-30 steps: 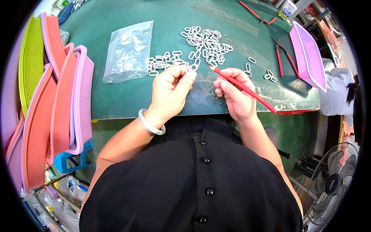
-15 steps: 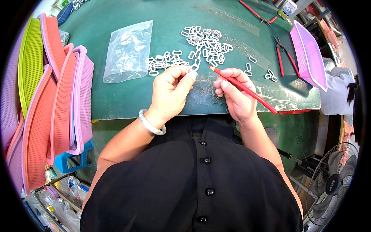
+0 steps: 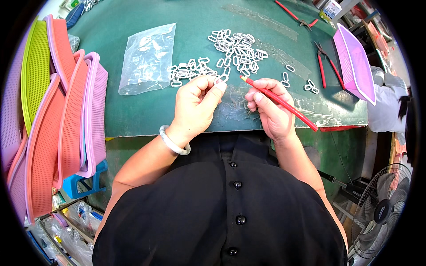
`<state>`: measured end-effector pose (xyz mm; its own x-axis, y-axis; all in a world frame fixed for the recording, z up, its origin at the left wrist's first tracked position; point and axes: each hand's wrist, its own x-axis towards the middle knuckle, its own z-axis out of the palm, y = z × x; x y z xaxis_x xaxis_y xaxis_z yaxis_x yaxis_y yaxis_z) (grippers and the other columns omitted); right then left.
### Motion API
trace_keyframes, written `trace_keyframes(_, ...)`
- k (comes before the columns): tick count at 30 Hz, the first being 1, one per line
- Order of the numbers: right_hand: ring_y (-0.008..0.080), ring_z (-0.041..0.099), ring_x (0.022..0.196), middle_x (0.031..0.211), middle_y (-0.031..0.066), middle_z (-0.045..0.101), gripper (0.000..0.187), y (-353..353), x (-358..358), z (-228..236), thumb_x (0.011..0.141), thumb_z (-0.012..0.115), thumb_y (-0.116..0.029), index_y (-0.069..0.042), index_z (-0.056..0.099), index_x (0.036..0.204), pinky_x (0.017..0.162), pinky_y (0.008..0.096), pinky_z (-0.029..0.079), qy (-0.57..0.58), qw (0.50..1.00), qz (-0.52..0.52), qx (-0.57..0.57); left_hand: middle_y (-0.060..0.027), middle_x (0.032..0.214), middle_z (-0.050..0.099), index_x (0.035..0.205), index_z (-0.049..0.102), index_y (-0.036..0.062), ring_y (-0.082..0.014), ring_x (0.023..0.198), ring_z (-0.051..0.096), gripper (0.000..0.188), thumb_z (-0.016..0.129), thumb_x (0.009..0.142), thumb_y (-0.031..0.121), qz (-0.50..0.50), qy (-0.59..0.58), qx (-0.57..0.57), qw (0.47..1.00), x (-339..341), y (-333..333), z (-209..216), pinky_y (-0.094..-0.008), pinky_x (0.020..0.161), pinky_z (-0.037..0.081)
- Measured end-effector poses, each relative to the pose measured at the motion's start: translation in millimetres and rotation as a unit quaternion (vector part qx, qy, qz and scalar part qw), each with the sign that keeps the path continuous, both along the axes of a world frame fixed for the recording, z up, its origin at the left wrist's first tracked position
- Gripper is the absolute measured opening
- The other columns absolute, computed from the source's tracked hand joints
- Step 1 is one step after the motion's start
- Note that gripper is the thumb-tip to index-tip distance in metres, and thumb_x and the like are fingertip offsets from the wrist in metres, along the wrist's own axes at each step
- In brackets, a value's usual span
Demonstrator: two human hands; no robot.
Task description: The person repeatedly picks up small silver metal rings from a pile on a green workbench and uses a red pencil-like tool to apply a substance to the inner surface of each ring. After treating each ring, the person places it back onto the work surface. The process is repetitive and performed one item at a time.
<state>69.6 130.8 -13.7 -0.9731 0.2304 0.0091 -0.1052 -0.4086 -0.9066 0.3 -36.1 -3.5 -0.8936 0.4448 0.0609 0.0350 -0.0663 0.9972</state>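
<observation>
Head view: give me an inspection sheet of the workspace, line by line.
Surface: green table, scuffed near the front edge, tape-like strips on it.
Things in use: pale links heaped mid-table, a few loose to the right; a red pencil.
Clutter: clear plastic bag left; two red-handled pliers and a purple basket right.
Hands: left hand pinches one link in its fingers; right hand holds the pencil.
Cables: one thin dark line, possibly a cord, below table level near the fan.
Surroundings: stacked baskets left; another person right.
</observation>
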Motion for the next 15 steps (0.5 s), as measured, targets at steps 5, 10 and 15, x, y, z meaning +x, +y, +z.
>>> trace_keyframes(5,0.0133,0.057,0.069,0.083,0.0103,0.06,0.019,5,1,0,0.08,0.053,0.0,0.0,0.052,0.099,0.062,0.0226,0.045,0.057,0.997,-0.016,-0.039,0.0021,0.072,0.055,0.084,0.06,0.0021,-0.004,0.06,0.047,0.012,0.054,0.085,0.013,-0.026,0.006,-0.034,0.999,0,1,-3,-0.0177,0.055,0.039)
trace_keyframes(10,0.0164,0.054,0.069,0.084,0.0135,0.058,0.019,38,0,16,0.081,0.049,0.002,0.002,0.05,0.1,0.064,0.0256,0.045,0.143,0.986,-0.065,-0.048,0.0007,0.068,0.051,0.081,0.059,0.0,-0.0059,0.057,0.043,0.01,0.056,0.082,0.009,-0.08,0.144,-0.122,0.979,3,3,2,-0.0187,0.052,0.034)
trace_keyframes(15,0.0151,0.054,0.068,0.083,0.0124,0.059,0.017,64,6,19,0.082,0.048,0.001,0.002,0.051,0.098,0.063,0.0241,0.045,0.122,0.983,-0.138,-0.004,-0.0031,0.066,0.048,0.083,0.06,-0.0008,-0.0094,0.056,0.044,0.009,0.058,0.079,0.006,-0.14,0.23,-0.174,0.947,12,17,4,-0.0225,0.051,0.035)
